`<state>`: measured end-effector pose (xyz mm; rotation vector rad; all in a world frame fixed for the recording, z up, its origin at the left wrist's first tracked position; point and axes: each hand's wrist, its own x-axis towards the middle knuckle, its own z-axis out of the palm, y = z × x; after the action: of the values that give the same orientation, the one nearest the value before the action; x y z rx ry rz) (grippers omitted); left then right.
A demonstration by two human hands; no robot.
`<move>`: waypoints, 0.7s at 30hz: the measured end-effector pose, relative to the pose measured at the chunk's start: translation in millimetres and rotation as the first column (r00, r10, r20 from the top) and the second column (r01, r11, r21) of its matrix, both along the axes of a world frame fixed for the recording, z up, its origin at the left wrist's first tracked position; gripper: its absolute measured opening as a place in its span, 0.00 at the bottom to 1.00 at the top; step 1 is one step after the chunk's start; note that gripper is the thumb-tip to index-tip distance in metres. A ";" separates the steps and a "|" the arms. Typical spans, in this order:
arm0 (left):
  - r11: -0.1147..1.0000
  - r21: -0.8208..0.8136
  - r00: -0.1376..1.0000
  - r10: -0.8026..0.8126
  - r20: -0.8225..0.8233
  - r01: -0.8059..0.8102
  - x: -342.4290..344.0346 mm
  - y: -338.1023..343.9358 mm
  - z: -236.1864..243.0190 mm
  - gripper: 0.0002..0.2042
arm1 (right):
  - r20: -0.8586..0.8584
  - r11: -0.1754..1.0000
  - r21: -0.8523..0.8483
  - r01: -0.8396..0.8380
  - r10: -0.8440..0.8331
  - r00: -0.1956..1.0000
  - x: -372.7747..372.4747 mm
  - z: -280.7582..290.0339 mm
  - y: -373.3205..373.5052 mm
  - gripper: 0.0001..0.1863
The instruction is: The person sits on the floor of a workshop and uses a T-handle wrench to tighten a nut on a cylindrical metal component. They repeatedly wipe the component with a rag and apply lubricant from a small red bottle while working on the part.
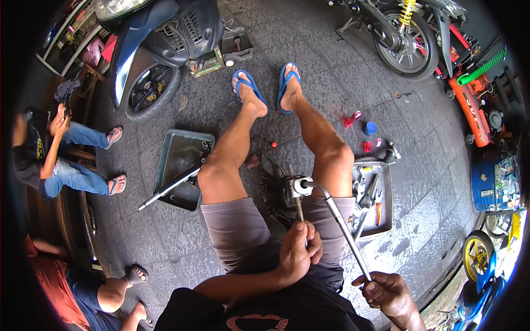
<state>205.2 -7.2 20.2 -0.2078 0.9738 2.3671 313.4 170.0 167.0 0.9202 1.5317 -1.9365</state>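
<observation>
My left hand is closed around the lower end of a thin metal rod, held upright between my thighs. The rod runs up past a silvery metal part, whose exact kind I cannot make out. Near the end of its long chrome handle, my right hand grips a bent-handle socket wrench. The wrench's curved head meets the round pale end of the metal part. Behind it, a dark finned piece lies between my legs, partly hidden.
Left of my legs is a shallow grey tray with a long silver tube across it. A tool tray holding pliers lies right. Motorcycles stand ahead. Two people sit left. An orange compressor tank is far right.
</observation>
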 end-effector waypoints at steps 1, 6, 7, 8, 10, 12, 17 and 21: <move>1.000 0.010 1.000 -0.009 0.017 0.009 0.1 -3.5 1.8 0.22 | 0.021 0.999 -0.017 -0.050 0.051 0.998 -0.3 -3.8 6.1 0.21; 0.999 0.040 0.990 -0.018 0.139 0.013 6.9 -17.8 16.6 0.20 | 0.083 0.970 -0.041 -0.240 0.243 0.967 -4.2 -7.6 30.4 0.27; 0.999 0.053 0.977 -0.006 0.211 -0.006 8.3 -20.9 23.4 0.19 | 0.078 0.963 -0.031 -0.268 0.269 0.960 -5.9 -5.9 34.5 0.29; 0.998 0.061 0.959 0.010 0.282 -0.028 11.4 -25.8 28.6 0.19 | 0.071 0.954 -0.028 -0.297 0.299 0.952 -5.6 -5.3 40.1 0.32; 0.999 0.005 0.943 0.045 0.329 -0.050 7.8 -30.9 25.8 0.21 | -0.184 0.900 -0.106 -0.423 0.400 0.898 7.2 -6.4 59.4 0.50; 0.991 -0.024 0.909 0.130 0.396 -0.132 1.5 -38.7 29.2 0.18 | -0.294 0.966 -0.197 -0.168 0.105 0.950 33.0 -16.1 50.5 0.45; 0.988 -0.107 0.910 0.148 0.386 -0.116 -16.0 -50.3 34.4 0.23 | -0.628 0.925 0.343 0.162 0.097 0.772 38.6 -17.5 -11.3 0.33; 0.994 -0.104 0.900 0.067 0.431 -0.024 -19.0 -56.3 32.1 0.25 | -0.690 0.701 0.557 0.445 0.092 0.718 35.1 -50.0 -21.1 0.21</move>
<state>186.3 -63.5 52.3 -0.7687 0.8667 2.1755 348.5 148.8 116.9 0.6533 2.8638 -1.9473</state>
